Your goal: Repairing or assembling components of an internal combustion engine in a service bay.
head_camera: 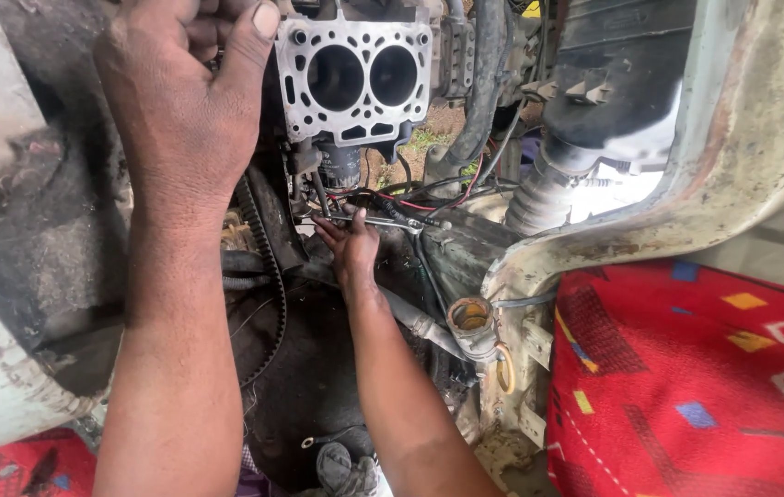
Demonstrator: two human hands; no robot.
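My left hand [185, 101] is raised at the upper left, its fingers curled against the left edge of a bare two-cylinder engine block [355, 74]; what it grips is hidden. Lower down, my right hand [351, 247] reaches deep into the engine bay and holds a slim metal wrench [383, 221] that lies level below the block, among red and black wires. A black toothed belt [268, 267] hangs just left of that hand.
A ribbed grey hose [539, 193] and a dark housing [613, 64] fill the upper right. An open metal pipe end [470, 317] stands right of my forearm. A worn pale body panel [714, 184] curves over a red patterned seat cover [686, 387].
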